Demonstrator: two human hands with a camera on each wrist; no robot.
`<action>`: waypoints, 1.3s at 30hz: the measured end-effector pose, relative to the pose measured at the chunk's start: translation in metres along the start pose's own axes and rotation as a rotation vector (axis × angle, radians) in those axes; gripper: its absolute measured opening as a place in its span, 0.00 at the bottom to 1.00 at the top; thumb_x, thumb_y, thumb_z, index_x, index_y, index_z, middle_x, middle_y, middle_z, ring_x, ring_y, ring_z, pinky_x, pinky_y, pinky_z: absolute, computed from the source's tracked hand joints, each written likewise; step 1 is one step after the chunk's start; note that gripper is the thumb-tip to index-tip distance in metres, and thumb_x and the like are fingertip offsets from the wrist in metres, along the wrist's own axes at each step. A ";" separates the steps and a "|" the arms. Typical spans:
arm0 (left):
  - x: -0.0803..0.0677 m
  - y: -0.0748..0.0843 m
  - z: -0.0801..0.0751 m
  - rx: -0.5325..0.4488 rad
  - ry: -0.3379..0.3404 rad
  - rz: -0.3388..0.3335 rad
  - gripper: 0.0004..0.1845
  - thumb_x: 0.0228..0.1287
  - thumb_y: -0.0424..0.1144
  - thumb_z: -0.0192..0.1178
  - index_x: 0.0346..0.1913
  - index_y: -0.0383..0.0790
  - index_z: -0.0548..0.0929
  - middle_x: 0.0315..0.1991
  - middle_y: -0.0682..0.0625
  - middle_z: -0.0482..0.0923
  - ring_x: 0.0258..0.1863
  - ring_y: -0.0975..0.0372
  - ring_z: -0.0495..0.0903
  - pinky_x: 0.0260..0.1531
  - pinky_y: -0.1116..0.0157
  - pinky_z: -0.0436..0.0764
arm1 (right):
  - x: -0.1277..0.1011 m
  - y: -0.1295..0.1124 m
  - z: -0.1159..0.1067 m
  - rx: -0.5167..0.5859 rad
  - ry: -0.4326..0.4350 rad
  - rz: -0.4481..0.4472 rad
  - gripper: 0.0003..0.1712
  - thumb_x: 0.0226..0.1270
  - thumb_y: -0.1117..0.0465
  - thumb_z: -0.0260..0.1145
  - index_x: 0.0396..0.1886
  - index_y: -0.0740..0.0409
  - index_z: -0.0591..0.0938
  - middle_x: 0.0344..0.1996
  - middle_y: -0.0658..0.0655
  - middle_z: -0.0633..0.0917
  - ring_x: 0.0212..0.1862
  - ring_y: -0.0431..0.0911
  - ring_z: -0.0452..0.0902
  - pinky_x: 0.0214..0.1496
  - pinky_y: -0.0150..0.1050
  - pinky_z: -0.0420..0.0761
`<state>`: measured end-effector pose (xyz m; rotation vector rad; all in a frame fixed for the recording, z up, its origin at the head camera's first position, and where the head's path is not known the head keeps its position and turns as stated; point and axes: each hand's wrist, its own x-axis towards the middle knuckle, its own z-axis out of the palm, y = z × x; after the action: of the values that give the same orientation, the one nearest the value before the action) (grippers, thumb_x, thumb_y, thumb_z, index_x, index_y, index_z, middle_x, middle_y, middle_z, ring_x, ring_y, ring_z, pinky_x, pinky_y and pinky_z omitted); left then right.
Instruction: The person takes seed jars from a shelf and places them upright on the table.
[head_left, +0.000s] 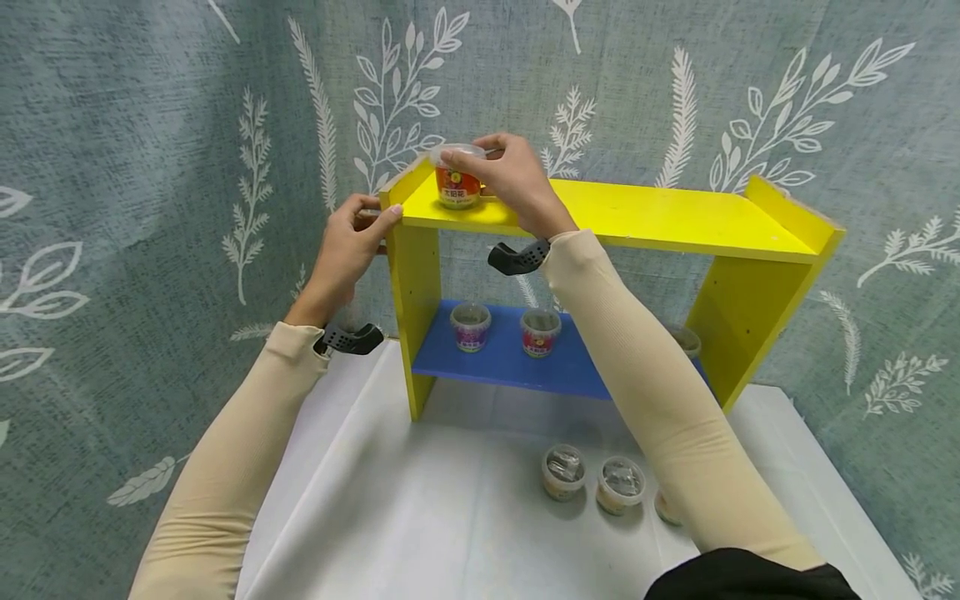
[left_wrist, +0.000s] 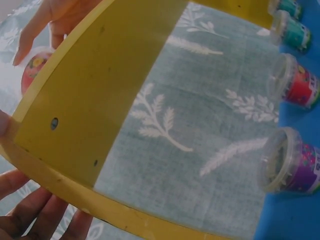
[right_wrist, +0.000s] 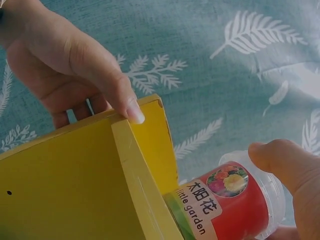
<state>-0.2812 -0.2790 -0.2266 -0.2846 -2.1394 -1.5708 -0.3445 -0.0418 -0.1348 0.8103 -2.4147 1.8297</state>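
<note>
My right hand (head_left: pixel 517 179) grips a clear plastic cup (head_left: pixel 458 190) with a red flower label near its lidded rim. The cup is at the left end of the yellow top board (head_left: pixel 630 212) of a small shelf. In the right wrist view the cup (right_wrist: pixel 225 200) shows "little garden" print, with the right thumb (right_wrist: pixel 280 162) on its rim. My left hand (head_left: pixel 348 246) holds the shelf's top left corner, thumb on the front edge and fingers round the outer side. In the left wrist view those fingers (left_wrist: pixel 40 215) lie along the yellow side panel (left_wrist: pixel 95 100).
On the blue lower board (head_left: pixel 495 371) stand a purple-labelled cup (head_left: pixel 471 329), a red-labelled cup (head_left: pixel 538 333) and teal-labelled cups (left_wrist: pixel 295 32). Several more cups, including one lidded cup (head_left: pixel 562 473), sit on the white table (head_left: pixel 420 517); my right forearm partly covers one. Patterned cloth (head_left: pixel 150 167) hangs behind.
</note>
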 end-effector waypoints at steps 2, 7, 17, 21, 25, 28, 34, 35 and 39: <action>-0.001 0.000 0.001 -0.005 -0.001 -0.001 0.26 0.74 0.56 0.61 0.63 0.42 0.75 0.54 0.44 0.78 0.51 0.55 0.80 0.52 0.58 0.82 | -0.002 0.000 -0.001 -0.001 -0.008 -0.009 0.42 0.65 0.43 0.74 0.73 0.56 0.72 0.66 0.55 0.75 0.60 0.45 0.78 0.61 0.38 0.80; -0.001 0.000 0.002 -0.004 -0.004 0.004 0.26 0.74 0.55 0.61 0.63 0.42 0.75 0.54 0.43 0.78 0.51 0.55 0.80 0.53 0.57 0.82 | -0.006 0.002 -0.005 0.002 -0.029 -0.040 0.41 0.67 0.44 0.74 0.73 0.56 0.73 0.66 0.56 0.77 0.60 0.45 0.79 0.61 0.39 0.80; -0.002 -0.001 0.003 -0.011 -0.019 -0.010 0.26 0.74 0.56 0.61 0.63 0.42 0.74 0.55 0.43 0.77 0.52 0.55 0.78 0.53 0.57 0.81 | -0.017 0.004 -0.016 0.003 -0.030 -0.066 0.38 0.67 0.45 0.74 0.71 0.57 0.75 0.62 0.57 0.79 0.57 0.46 0.80 0.60 0.41 0.81; -0.002 0.000 0.002 -0.017 -0.024 -0.009 0.26 0.74 0.55 0.61 0.64 0.42 0.73 0.55 0.43 0.77 0.53 0.55 0.78 0.53 0.55 0.81 | -0.022 0.002 -0.018 0.012 -0.033 -0.071 0.38 0.67 0.46 0.74 0.70 0.58 0.75 0.60 0.57 0.80 0.57 0.47 0.81 0.60 0.41 0.81; -0.001 0.000 0.000 -0.020 -0.021 -0.007 0.26 0.74 0.55 0.61 0.63 0.41 0.74 0.54 0.44 0.77 0.52 0.55 0.78 0.53 0.56 0.81 | -0.028 0.000 -0.019 0.009 -0.033 -0.085 0.38 0.66 0.46 0.75 0.70 0.58 0.75 0.58 0.57 0.82 0.55 0.48 0.81 0.59 0.41 0.81; -0.001 0.000 -0.001 -0.022 -0.021 -0.004 0.26 0.74 0.55 0.61 0.63 0.41 0.74 0.53 0.44 0.77 0.51 0.55 0.78 0.53 0.56 0.81 | -0.033 0.000 -0.019 0.001 -0.039 -0.098 0.37 0.67 0.47 0.74 0.70 0.59 0.75 0.57 0.57 0.82 0.55 0.48 0.82 0.59 0.41 0.82; 0.001 0.001 -0.001 -0.015 -0.018 -0.006 0.26 0.74 0.56 0.61 0.63 0.42 0.73 0.54 0.44 0.77 0.52 0.55 0.78 0.53 0.57 0.81 | -0.046 -0.001 -0.020 0.040 -0.077 -0.127 0.34 0.68 0.49 0.74 0.67 0.60 0.76 0.56 0.58 0.83 0.54 0.50 0.83 0.59 0.42 0.82; 0.000 0.001 -0.001 -0.010 -0.017 -0.009 0.26 0.74 0.56 0.61 0.63 0.42 0.73 0.55 0.44 0.76 0.52 0.55 0.78 0.53 0.57 0.81 | -0.048 -0.001 -0.021 0.049 -0.084 -0.135 0.33 0.68 0.49 0.74 0.66 0.60 0.77 0.56 0.58 0.83 0.54 0.51 0.83 0.59 0.42 0.82; 0.000 0.002 -0.001 0.000 -0.021 -0.024 0.27 0.73 0.57 0.61 0.64 0.43 0.73 0.55 0.44 0.77 0.52 0.55 0.78 0.54 0.57 0.81 | -0.055 -0.001 -0.021 0.065 -0.096 -0.153 0.32 0.68 0.50 0.74 0.66 0.60 0.77 0.56 0.58 0.83 0.54 0.52 0.82 0.59 0.43 0.82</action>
<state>-0.2803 -0.2792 -0.2246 -0.2775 -2.1666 -1.5873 -0.3028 -0.0015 -0.1441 1.0791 -2.2841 1.8613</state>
